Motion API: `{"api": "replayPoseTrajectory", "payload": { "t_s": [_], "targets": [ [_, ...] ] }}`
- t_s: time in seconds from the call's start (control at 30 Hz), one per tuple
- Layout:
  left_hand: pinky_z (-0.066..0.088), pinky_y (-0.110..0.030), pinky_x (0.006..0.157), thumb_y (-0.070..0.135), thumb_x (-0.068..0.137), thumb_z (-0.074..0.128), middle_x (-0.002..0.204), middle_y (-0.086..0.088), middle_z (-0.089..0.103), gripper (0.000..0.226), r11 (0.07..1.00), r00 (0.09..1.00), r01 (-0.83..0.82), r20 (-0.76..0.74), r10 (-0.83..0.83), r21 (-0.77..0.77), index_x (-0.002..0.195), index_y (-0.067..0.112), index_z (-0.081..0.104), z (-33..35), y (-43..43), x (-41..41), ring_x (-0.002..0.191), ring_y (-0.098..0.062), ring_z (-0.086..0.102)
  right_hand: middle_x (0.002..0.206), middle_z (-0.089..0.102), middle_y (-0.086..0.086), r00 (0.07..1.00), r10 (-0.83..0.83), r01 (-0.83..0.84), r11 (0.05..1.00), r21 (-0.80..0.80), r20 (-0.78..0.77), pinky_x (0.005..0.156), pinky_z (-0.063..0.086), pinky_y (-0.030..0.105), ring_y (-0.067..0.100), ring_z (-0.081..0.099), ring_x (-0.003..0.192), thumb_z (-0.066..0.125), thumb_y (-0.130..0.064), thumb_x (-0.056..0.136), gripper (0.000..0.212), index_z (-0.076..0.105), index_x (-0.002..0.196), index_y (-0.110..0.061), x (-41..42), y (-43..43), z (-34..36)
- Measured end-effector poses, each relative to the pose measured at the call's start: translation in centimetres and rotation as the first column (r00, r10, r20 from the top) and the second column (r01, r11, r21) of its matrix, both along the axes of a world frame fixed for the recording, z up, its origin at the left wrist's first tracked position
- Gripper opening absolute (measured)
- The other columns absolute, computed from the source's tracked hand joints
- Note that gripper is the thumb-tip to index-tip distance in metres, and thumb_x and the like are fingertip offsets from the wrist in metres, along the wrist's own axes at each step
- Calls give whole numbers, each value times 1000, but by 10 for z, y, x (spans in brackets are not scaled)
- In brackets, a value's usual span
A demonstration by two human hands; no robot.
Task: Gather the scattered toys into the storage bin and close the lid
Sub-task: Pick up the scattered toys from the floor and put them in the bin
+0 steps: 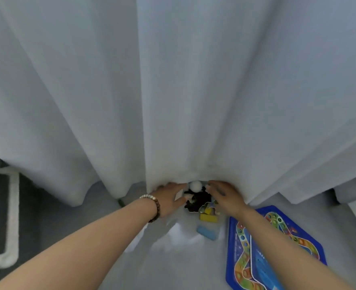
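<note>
A black-and-white soft toy with a round white top sits at the foot of the curtain, over the far end of a translucent storage bin. My left hand, a bead bracelet on its wrist, grips the toy's left side. The fingers of my right hand curl round its right side. Inside the bin lie a yellow block, a blue block and other small pieces. The bin's far rim is hidden by the toy and my hands. No lid is in view.
A white curtain hangs right behind the bin and fills most of the view. A blue game board with a coloured track lies on the grey floor right of the bin. A white pipe frame stands at the far left.
</note>
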State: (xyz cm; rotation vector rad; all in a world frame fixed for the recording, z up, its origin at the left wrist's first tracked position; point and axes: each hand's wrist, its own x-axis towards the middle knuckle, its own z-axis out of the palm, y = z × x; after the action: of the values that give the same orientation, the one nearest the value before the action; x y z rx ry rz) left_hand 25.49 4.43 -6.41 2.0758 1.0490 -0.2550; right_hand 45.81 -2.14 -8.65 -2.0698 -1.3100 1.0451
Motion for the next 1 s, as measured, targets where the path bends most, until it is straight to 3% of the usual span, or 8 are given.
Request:
{"api": "replayPoseTrajectory", "payload": {
  "t_s": [0.17, 0.3, 0.47, 0.57, 0.63, 0.8, 1.0],
  "targets": [
    [24, -38, 115, 51, 96, 29, 155, -2, 18, 56, 999, 999, -33, -12, 33, 39, 147, 37, 13, -18, 23, 32, 138, -27, 30, 136, 50, -1, 999, -42, 43, 998, -49, 18, 103, 25, 18, 16, 42, 130, 39, -43, 97, 42, 54, 129, -21, 16, 14, -11],
    [25, -40, 113, 48, 97, 30, 153, -2, 23, 52, 998, 999, -6, -45, 9, 56, 146, 39, 18, -28, 29, 46, 136, -29, 31, 137, 50, 0, 998, -4, 8, 997, -70, 61, 113, 26, 34, 19, 42, 131, 38, -47, 96, 40, 56, 126, -29, 23, 12, -26],
    [14, -32, 116, 45, 97, 35, 156, -1, 15, 57, 1000, 999, 24, -48, -23, 15, 148, 33, 14, -43, 23, 55, 141, -25, 21, 139, 48, -2, 982, -20, 33, 997, -69, 185, 113, 24, 34, 18, 40, 130, 32, -47, 97, 41, 51, 130, -31, 38, -3, -36],
    [14, -33, 118, 48, 91, 49, 156, 0, 10, 72, 1000, 998, 24, -65, -23, 19, 148, 32, 9, -51, 23, 55, 143, -25, 16, 143, 43, 2, 981, 4, 14, 996, -93, 193, 114, 22, 39, 22, 34, 134, 30, -62, 87, 59, 47, 134, -29, 43, -8, -42],
    [21, -36, 116, 48, 83, 60, 155, -1, 14, 85, 999, 998, 35, -62, -34, 25, 148, 32, 8, -56, 24, 56, 140, -29, 20, 146, 37, 1, 979, 51, -32, 995, -99, 199, 113, 19, 33, 22, 29, 136, 30, -67, 76, 72, 42, 137, -30, 40, -5, -48],
    [34, -36, 108, 44, 70, 76, 150, -1, 21, 104, 998, 997, 66, -43, -65, 20, 147, 35, 6, -59, 16, 53, 132, -28, 33, 144, 34, 1, 990, 37, -24, 995, -96, 134, 110, 20, 28, 24, 26, 135, 47, -50, 91, 50, 42, 137, -31, 19, 4, -50],
    [40, -21, 84, 38, 66, 81, 135, -4, 29, 105, 997, 996, 82, -24, -82, -3, 143, 33, 9, -57, -2, 42, 113, -24, 51, 148, 24, -1, 983, 120, -108, 990, -92, 137, 107, 23, 26, 22, 21, 133, 50, -38, 94, 52, 33, 142, -29, -10, -19, -53]
  ]
}}
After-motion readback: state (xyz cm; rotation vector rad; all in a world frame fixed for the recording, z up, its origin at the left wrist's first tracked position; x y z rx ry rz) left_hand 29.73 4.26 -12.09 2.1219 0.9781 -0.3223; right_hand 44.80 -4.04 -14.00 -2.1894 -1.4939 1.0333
